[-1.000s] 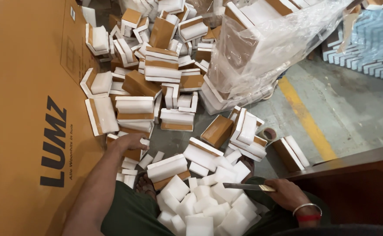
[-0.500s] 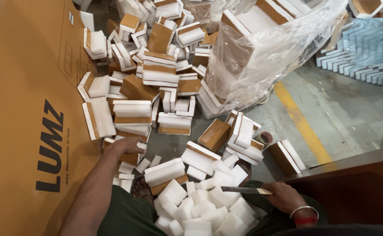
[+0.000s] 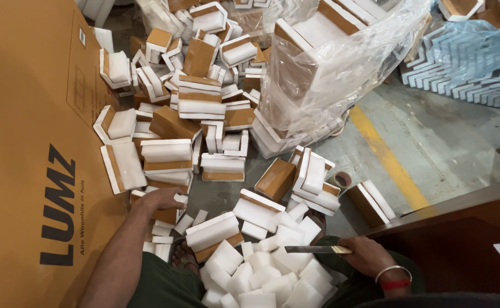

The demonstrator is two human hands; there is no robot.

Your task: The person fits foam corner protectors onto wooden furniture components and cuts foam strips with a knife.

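Observation:
My left hand (image 3: pixel 160 201) reaches down and closes over a foam-and-cardboard corner block (image 3: pixel 164 215) at the near edge of a big heap of such blocks (image 3: pixel 193 108). My right hand (image 3: pixel 370 254) grips the pale handle of a knife (image 3: pixel 312 249), its blade pointing left, flat above a pile of loose white foam cubes (image 3: pixel 261 276) in my lap. Another white-topped block (image 3: pixel 213 231) lies between the two hands, next to my foot (image 3: pixel 184 259).
A large brown cardboard carton (image 3: pixel 33 142) fills the left side. A clear plastic bag of stacked foam pieces (image 3: pixel 341 63) stands at the top middle. A tape roll (image 3: pixel 341 181) lies on the concrete floor by a yellow line (image 3: pixel 387 157). A dark wooden surface (image 3: pixel 461 234) is at the right.
My left hand has settled onto the corner block by the carton. The view has tilted slightly. The right hand with the knife has barely moved.

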